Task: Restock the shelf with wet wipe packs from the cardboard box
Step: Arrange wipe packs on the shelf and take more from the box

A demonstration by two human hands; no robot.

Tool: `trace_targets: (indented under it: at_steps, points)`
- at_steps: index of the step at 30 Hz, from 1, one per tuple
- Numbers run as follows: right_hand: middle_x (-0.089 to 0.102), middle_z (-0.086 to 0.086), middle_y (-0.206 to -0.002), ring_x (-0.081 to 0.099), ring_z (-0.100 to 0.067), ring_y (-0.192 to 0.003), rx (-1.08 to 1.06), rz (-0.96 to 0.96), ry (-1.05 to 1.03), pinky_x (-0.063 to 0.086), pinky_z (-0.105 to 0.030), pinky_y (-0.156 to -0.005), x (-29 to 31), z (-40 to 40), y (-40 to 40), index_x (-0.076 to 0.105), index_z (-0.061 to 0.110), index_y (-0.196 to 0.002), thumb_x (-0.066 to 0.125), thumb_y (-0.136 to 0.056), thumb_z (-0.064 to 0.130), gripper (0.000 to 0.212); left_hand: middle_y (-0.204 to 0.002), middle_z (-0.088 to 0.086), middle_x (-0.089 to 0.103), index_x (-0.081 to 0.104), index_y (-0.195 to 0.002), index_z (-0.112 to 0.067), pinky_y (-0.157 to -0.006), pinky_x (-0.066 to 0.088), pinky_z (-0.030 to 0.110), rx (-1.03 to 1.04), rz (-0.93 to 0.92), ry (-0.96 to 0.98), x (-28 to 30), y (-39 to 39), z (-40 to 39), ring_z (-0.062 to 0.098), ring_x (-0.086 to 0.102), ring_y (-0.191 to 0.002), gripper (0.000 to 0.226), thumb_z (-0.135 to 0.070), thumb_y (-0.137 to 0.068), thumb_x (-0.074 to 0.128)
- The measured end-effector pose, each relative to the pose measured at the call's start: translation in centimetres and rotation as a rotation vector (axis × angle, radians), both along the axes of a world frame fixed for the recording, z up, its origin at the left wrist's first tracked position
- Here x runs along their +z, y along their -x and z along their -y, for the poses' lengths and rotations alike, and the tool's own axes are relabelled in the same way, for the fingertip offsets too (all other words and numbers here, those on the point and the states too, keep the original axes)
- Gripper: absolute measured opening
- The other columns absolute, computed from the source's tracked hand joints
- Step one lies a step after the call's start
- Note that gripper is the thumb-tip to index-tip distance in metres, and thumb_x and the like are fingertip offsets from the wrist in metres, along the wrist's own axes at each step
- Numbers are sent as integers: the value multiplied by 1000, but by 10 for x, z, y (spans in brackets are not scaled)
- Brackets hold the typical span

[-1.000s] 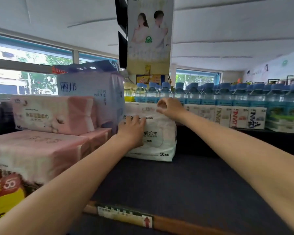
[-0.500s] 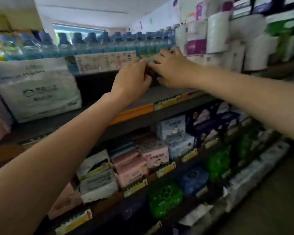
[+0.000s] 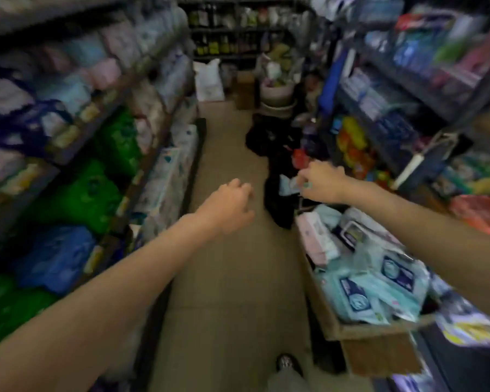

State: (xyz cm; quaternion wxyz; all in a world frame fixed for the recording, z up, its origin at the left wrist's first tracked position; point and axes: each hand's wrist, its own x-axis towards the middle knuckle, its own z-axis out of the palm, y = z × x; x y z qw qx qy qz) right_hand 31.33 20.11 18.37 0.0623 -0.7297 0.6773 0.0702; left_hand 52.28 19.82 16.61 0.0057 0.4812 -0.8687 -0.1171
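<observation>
While both arms reach out over the aisle, the left hand point(image 3: 228, 206) hangs above the tan floor point(image 3: 232, 278) with its fingers loosely curled and nothing in it. The right hand point(image 3: 321, 181) is farther out, above the far end of the box point(image 3: 379, 349), fingers bent downward; blur hides whether it has hold of anything, so I cannot tell its grip. A small greenish spot shows by its knuckles, too smeared to name.

The cardboard box sits low on the right side of the aisle, its top open. Pale blue wipe packs point(image 3: 371, 290) with dark blue labels lie heaped in it, tilted at different angles, and a pink pack point(image 3: 316, 239) stands on edge at the far left of the box. Neither hand touches the packs.

The shelf point(image 3: 68, 154) runs along the left of the aisle, its tiers full of green, blue, pink and white packs. Another rack point(image 3: 408, 89) of mixed goods lines the right. A dark heap point(image 3: 275, 154) lies on the floor beyond the hands, and a white bag point(image 3: 210, 80) stands at the aisle's far end. A shoe point(image 3: 287, 363) shows at the bottom edge, just left of the box.
</observation>
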Motion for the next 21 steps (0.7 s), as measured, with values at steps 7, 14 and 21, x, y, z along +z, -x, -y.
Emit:
trace_targets:
  at_steps: [7, 14, 21]
  points:
    - [48, -14, -127, 45, -32, -120, -197, -18, -352, 42, -38, -95, -104, -43, 188, 44, 14, -130, 57, -88, 34, 48, -126, 13, 40, 46, -127, -12, -97, 41, 42, -176, 98, -136, -62, 153, 34, 35, 46, -116, 39, -20, -90, 49]
    - [30, -15, -147, 36, -32, -131, -100, 6, -519, 32, -43, -106, -199, -65, 249, 1, 10, -148, 71, -67, 59, 118, -134, 12, 38, 44, -128, -12, -95, 42, 43, -252, 199, -270, -136, 269, 33, 32, 42, -120, 40, -22, -90, 50]
    - [21, -23, -138, 32, -41, -125, -76, -56, -391, 32, -48, -102, -254, -58, 219, -3, 23, -147, 73, -68, 53, 114, -140, 9, 33, 36, -135, -15, -97, 43, 42, -246, 286, -344, -166, 285, 45, 30, 42, -120, 51, -28, -90, 54]
